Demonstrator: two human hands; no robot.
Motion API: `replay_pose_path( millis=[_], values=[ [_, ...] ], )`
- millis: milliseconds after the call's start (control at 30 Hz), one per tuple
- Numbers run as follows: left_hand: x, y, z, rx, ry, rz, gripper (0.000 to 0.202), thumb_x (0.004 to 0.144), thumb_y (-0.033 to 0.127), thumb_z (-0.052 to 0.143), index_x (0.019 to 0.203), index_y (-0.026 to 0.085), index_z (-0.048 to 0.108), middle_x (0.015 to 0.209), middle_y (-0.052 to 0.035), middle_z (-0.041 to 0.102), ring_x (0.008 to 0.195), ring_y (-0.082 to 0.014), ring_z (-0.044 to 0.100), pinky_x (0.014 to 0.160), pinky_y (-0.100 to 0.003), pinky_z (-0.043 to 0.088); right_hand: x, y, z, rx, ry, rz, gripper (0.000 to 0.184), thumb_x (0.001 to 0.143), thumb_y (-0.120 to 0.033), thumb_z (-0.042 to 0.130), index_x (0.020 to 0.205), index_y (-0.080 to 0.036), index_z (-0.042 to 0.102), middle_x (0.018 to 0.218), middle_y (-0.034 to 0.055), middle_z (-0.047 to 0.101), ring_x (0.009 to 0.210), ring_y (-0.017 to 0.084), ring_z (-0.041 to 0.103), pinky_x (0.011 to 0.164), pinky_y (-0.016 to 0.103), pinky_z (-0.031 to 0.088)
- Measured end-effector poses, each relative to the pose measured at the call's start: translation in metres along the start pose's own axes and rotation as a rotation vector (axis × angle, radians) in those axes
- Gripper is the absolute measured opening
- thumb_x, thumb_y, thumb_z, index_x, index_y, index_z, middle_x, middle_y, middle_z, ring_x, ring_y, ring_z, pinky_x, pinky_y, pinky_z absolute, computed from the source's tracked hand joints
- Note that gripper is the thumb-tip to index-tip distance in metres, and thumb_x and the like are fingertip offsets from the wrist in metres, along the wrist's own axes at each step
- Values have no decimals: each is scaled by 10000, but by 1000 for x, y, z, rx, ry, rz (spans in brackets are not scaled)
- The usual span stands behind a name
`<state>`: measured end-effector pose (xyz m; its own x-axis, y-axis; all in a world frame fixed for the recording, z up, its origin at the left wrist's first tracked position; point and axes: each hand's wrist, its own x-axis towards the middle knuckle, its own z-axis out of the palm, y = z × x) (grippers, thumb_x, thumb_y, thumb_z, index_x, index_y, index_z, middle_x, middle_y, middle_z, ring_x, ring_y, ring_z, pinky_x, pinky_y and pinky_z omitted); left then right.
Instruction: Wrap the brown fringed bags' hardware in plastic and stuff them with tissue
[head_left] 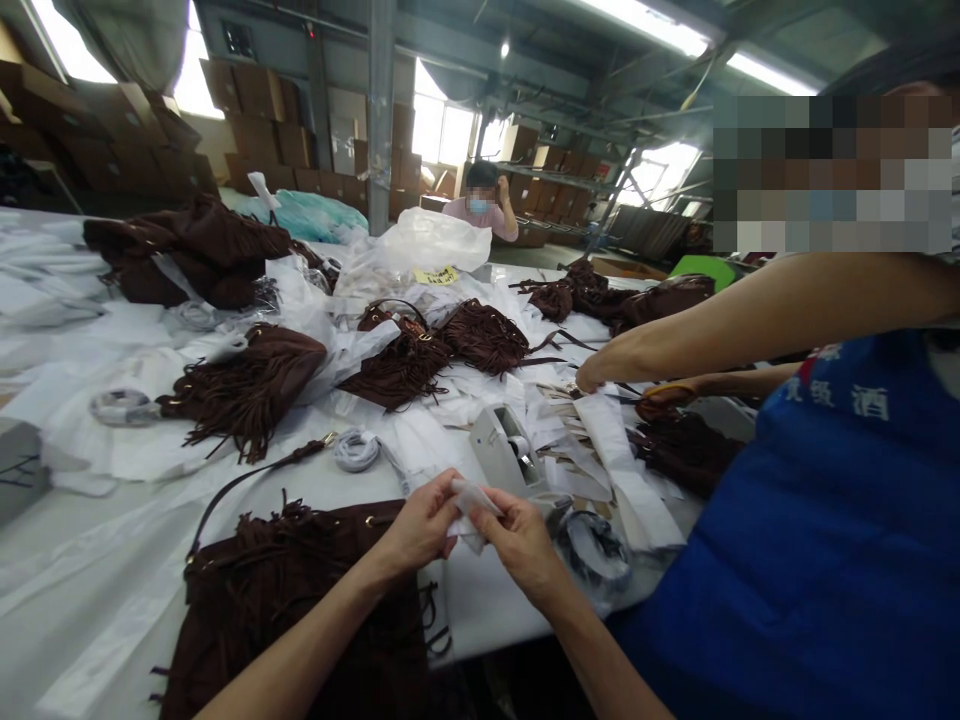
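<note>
Between my left hand [427, 522] and my right hand [517, 535] is a small piece of thin white tissue paper [472, 510]. Both hands are closed, pinching it from either side with thumbs and fingers. Below my left forearm lies a dark brown fringed handbag [300, 560], its strap [255, 480] curving up to a metal clasp. Just beyond my hands stands a grey tape dispenser [499, 445]. A coil wrapped in pale material [355, 450] sits left of it, and a plastic-wrapped coil [596, 548] rests right of my right hand.
More brown fringed bags [247, 385] lie among white paper across the table [112, 600]. At my right, a co-worker in a blue apron [810, 520] reaches over paper strips [570, 450]. Another person [484, 205] is at the far side. Cardboard boxes [262, 110] are stacked behind.
</note>
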<state>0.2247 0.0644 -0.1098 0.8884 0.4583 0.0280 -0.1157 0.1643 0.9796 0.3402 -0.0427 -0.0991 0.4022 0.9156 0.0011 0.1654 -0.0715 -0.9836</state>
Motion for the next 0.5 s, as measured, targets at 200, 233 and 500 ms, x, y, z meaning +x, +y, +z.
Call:
replay_pose_path(
  millis=[200,233,500],
  values=[
    [-1,7,5,-55,-59,-85,221,853,408,517,854,189,489,471,73,473,330,-72,400,328,-150,286,-9,4,0,-273,286,-193,186,826,-285,621,935,-202,747,833,42,744,736,200,683,678,290,548],
    [-2,9,5,-104,-71,-121,224,852,409,507,855,186,493,486,58,498,358,-85,438,347,-159,315,-11,6,-1,-356,317,-267,188,828,-229,595,936,-218,748,853,41,747,760,205,691,709,304,555],
    [-4,8,9,-162,-10,-113,376,734,445,727,826,151,511,600,39,549,471,-75,519,464,-174,396,-15,19,-5,-751,302,-757,368,865,-55,450,1084,-218,696,930,86,739,868,208,700,783,352,590]
  ],
)
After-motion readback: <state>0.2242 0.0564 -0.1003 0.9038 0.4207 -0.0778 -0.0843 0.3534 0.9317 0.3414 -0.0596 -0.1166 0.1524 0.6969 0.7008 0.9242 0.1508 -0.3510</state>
